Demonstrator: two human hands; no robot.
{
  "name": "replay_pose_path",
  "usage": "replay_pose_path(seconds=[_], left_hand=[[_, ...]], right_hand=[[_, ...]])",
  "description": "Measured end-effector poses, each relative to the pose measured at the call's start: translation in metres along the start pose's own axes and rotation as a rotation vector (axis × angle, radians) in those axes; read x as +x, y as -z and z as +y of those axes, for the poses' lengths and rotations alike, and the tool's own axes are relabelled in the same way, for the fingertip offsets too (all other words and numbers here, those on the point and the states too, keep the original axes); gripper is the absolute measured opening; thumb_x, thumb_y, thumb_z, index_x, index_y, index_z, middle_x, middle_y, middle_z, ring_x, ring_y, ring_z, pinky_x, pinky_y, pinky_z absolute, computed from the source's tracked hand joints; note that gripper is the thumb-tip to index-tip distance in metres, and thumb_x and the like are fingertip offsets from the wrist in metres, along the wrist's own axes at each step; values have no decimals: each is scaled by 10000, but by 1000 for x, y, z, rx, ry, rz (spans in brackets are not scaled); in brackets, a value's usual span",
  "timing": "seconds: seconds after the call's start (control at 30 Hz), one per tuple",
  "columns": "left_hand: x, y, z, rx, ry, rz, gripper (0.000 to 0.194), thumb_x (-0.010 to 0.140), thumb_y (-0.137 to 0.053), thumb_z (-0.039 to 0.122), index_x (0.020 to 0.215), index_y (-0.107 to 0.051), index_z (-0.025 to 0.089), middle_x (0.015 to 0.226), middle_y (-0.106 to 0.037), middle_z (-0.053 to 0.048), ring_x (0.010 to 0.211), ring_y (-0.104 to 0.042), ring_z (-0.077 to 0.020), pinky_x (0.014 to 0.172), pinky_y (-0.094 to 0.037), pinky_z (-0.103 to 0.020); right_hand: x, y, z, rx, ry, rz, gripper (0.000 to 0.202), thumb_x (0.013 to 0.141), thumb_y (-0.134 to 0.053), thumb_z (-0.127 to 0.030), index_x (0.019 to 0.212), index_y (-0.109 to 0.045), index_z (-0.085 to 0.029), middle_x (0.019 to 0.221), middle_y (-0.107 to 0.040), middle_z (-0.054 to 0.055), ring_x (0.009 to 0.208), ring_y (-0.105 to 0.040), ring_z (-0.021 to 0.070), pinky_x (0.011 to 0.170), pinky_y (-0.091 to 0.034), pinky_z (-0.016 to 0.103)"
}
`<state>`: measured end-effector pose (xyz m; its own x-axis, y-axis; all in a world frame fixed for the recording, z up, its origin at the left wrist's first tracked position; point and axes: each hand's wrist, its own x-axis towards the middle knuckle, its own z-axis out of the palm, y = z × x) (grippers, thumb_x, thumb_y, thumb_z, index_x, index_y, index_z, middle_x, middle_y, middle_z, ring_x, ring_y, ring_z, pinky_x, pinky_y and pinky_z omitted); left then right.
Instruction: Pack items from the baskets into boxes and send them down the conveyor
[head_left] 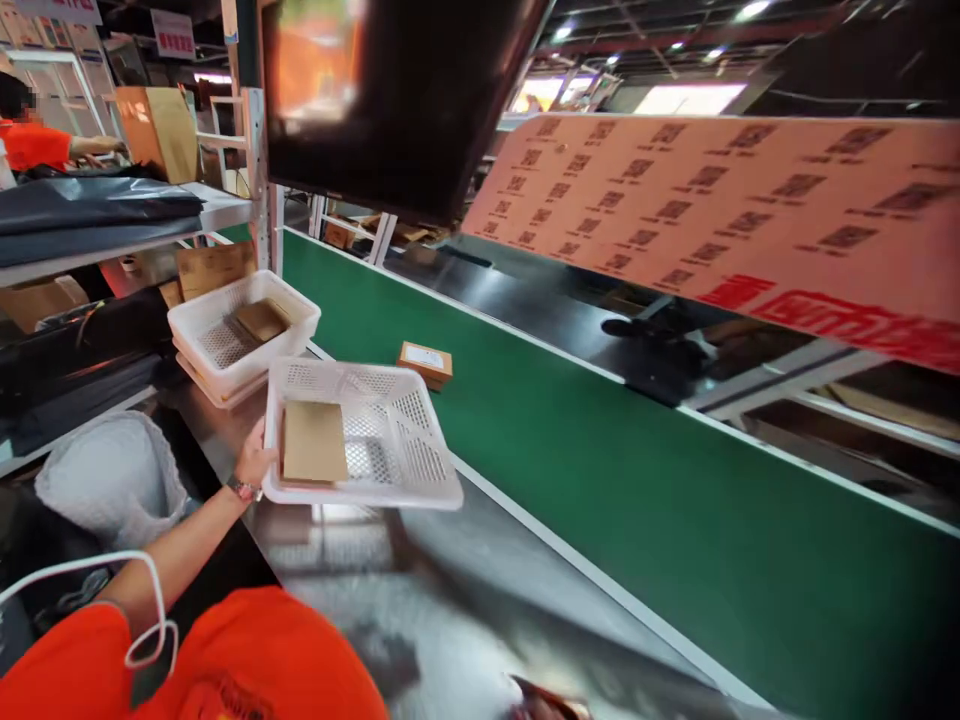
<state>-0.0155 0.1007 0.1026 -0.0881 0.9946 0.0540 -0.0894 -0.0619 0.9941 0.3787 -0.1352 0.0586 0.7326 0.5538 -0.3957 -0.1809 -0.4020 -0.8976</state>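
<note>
We saw the left hand point(256, 457) grasping a white perforated plastic basket point(412, 497) by its left wall, with a watch point(244, 488) on that wrist. The basket was over the steel table point(457, 600), beside the green conveyor belt point(600, 480); we could not tell whether its base touched the metal. A flat brown cardboard box point(313, 442) lay inside, against the left end. At the bottom edge we made out only a blurred reddish-brown shape point(547, 702), and we could not tell whether it was the right hand or what state that hand was in.

Just behind the held basket we saw a stack of white baskets point(259, 362), the top one containing another brown carton point(263, 319). A small brown box with a white label point(425, 366) sat on the belt, near the basket's far corner. To the left we noted a roll of bubble wrap point(112, 470), and above the belt a dark monitor point(405, 120) and a salmon-coloured board printed with QR codes point(675, 215). At far left we saw a co-worker in orange point(34, 145).
</note>
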Motion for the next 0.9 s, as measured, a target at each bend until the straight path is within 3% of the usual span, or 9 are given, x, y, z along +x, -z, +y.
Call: replay_pose_path(seconds=[0.07,0.13,0.17,0.27,0.37,0.47,0.6,0.77,0.9], left_hand=[[-39,-20,-33,-27,172,-105,874,584,-701,260,1453,-642,194,1309,-783,-97,1258,-704,-349,1061,-598,-431],[-71,-32,-61,-24,324,-202,925,567,-700,244,1486,-626,180,1379,-771,-108,1328,-685,-368,1126,-574,-450],[-84,-36,-74,-14,381,-245,937,564,-696,227,1496,-619,171,1396,-768,-112,1342,-681,-376,1146,-564,-465],[-109,-39,-103,28,453,-338,904,571,-683,153,1474,-633,144,1409,-769,-131,1389,-655,-399,1206,-520,-508],[-120,-37,-120,75,450,-343,843,583,-652,83,1424,-665,139,1418,-764,-140,1435,-626,-392,1249,-479,-504],[-124,-35,-126,125,463,-336,836,596,-614,48,1425,-668,147,1402,-772,-127,1374,-670,-372,1217,-508,-500],[-120,-37,-124,181,451,-323,824,618,-602,18,1428,-674,144,1374,-786,-116,1271,-722,-336,1182,-541,-474],[-88,-32,-116,252,426,-270,719,639,-636,4,1345,-717,112,1321,-803,-137,1265,-731,-336,1200,-530,-495],[-43,-8,-102,330,408,-242,724,639,-694,65,1361,-710,118,1280,-815,-120,1249,-734,-352,1190,-541,-531]], right_hand=[[-6,-4,5,-33,155,-22,740,812,-836,-734,1402,-672,-318,1371,-718,129,1329,-687,420,966,-662,622],[-6,-27,7,-150,385,-206,796,775,-797,-747,1407,-689,-274,1384,-707,175,1314,-685,424,1065,-611,646],[-3,-43,9,-249,484,-376,825,771,-802,-727,1437,-682,-256,1460,-671,198,1374,-647,428,1114,-581,643],[13,-85,18,-640,646,-771,1190,565,-978,-643,1588,-581,-182,1701,-459,283,1603,-385,529,1288,-366,709],[23,-104,32,-964,702,-914,1428,434,-1077,-520,1675,-470,-163,1726,-399,311,1595,-357,553,1319,-297,683],[21,-107,43,-1125,741,-867,1310,526,-1055,-404,1670,-455,-182,1636,-501,281,1471,-494,483,1238,-413,597],[19,-107,43,-1147,685,-757,1035,563,-968,-255,1521,-587,-174,1461,-638,239,1316,-584,447,1123,-483,567],[29,-91,21,-589,370,-596,926,566,-963,-405,1415,-653,-200,1314,-755,147,1172,-684,379,1058,-547,523],[25,-64,4,-91,70,-527,830,581,-967,-542,1301,-705,-222,1170,-819,92,1051,-752,336,914,-621,464]])
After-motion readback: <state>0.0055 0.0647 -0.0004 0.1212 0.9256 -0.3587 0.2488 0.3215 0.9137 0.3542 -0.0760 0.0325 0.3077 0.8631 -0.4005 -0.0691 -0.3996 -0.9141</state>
